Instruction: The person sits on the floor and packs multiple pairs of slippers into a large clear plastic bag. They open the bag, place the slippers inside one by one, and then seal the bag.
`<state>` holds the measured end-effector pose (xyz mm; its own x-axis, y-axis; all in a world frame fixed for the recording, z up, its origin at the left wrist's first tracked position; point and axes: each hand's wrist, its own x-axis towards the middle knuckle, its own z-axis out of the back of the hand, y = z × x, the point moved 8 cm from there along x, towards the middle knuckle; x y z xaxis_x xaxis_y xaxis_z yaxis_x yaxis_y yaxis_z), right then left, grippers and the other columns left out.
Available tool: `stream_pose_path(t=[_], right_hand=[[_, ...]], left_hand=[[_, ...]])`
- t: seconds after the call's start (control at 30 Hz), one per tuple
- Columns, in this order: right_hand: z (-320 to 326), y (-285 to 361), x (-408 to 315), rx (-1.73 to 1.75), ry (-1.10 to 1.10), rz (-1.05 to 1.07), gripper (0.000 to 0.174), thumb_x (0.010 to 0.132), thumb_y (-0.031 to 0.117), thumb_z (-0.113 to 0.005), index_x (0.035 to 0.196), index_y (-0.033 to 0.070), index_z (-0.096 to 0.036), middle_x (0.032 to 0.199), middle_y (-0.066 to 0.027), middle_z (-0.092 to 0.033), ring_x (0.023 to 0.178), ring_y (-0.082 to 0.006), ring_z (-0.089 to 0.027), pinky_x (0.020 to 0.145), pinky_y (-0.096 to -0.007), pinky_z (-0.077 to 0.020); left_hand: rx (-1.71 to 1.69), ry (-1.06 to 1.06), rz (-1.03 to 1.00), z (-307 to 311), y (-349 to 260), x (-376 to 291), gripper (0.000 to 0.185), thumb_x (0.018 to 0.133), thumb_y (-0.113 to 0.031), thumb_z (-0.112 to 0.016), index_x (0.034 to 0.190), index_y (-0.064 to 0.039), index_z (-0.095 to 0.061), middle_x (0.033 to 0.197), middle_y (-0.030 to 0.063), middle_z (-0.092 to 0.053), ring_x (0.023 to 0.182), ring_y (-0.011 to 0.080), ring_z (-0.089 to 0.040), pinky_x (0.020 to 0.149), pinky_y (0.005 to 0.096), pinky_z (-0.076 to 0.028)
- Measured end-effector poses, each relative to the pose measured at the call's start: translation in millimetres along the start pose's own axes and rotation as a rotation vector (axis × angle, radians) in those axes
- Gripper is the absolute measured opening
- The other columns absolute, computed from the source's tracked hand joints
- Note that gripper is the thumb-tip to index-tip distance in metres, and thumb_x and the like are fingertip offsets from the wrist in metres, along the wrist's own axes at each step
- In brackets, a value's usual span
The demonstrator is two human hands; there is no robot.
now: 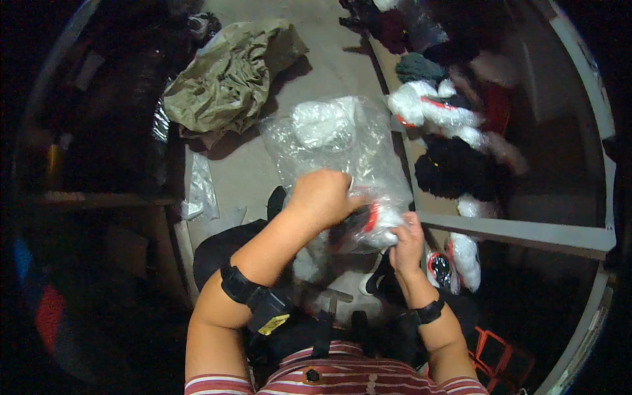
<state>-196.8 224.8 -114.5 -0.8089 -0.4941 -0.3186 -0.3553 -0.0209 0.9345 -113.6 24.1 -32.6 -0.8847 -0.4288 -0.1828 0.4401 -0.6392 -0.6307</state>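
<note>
A large clear plastic bag (375, 148) lies before me, with a white wrapped bundle (323, 123) showing in its upper part. Near its lower end is a plastic-wrapped bundle (387, 222) of white, red and black material. My left hand (328, 192) is curled over the plastic on this bundle's left side, its thumb pointing right. At the bundle's lower right corner, my right hand (407, 239) grips the plastic between thumb and fingers. Whether the bundle lies inside the large bag or on it, I cannot tell.
Crumpled olive-green sheeting (227, 79) lies at the upper left, above a flat clear plastic bag (201, 185). Along the right are white-and-red wrapped bundles (434, 106), a black fluffy bundle (452, 165) and a dark green one (419, 67). A grey metal bar (513, 231) runs across the right side.
</note>
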Motion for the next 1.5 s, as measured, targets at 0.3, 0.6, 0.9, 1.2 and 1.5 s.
stream_pose_path(t=[0.3, 0.6, 0.9, 1.2, 1.5], right_hand=[[40, -67, 30, 0.265, -0.213, -0.228, 0.021, 0.085, 0.015, -0.048, 0.102, 0.003, -0.051, 0.089, -0.0081, -0.055, 0.077, -0.0214, -0.055, 0.065, -0.0335, -0.0468], [-109, -79, 100, 0.707, -0.039, -0.354, 0.041, 0.077, 0.007, -0.057, 0.115, -0.002, -0.045, 0.107, -0.0160, -0.054, 0.100, -0.0305, -0.053, 0.091, -0.0440, -0.0403], [-90, -132, 136, -0.699, 0.209, -0.329, 0.050, 0.081, 0.015, -0.055, 0.126, 0.002, -0.038, 0.110, -0.0165, -0.054, 0.107, -0.0287, -0.050, 0.095, -0.0364, -0.0359], [-28, -166, -7, -1.251, 0.438, 0.577, 0.040, 0.083, 0.026, -0.048, 0.119, 0.008, -0.048, 0.109, -0.0140, -0.056, 0.110, -0.0304, -0.047, 0.089, -0.0443, -0.0371], [55, -51, 11, -1.617, 0.602, 0.279, 0.023, 0.072, 0.012, -0.051, 0.091, 0.006, -0.062, 0.084, -0.0146, -0.060, 0.086, -0.0348, -0.056, 0.074, -0.0429, -0.0450]], left_hand=[[-0.700, 0.155, -0.266, -61, -63, -28, 0.025, 0.085, -0.021, -0.050, 0.101, -0.003, -0.055, 0.083, 0.0250, -0.057, 0.080, 0.0410, -0.055, 0.069, 0.0425, -0.044], [-1.263, 0.545, -0.384, -52, -97, -53, 0.037, 0.090, -0.021, -0.046, 0.116, 0.005, -0.047, 0.109, 0.0148, -0.055, 0.103, 0.0184, -0.048, 0.091, 0.0290, -0.036], [-1.333, 0.261, -0.268, -50, -70, -36, 0.031, 0.089, -0.016, -0.047, 0.111, 0.005, -0.050, 0.102, 0.0137, -0.058, 0.096, 0.0157, -0.051, 0.086, 0.0289, -0.039], [-1.360, 0.312, 0.021, -22, -51, -20, 0.030, 0.089, -0.020, -0.051, 0.115, -0.004, -0.051, 0.062, -0.0082, -0.044, 0.049, 0.0007, -0.036, 0.043, 0.0167, -0.031], [-1.541, 0.122, 0.155, 15, -47, -6, 0.036, 0.091, -0.027, -0.043, 0.113, 0.001, -0.051, 0.052, -0.0069, -0.029, 0.038, 0.0027, -0.023, 0.034, 0.0186, -0.018]])
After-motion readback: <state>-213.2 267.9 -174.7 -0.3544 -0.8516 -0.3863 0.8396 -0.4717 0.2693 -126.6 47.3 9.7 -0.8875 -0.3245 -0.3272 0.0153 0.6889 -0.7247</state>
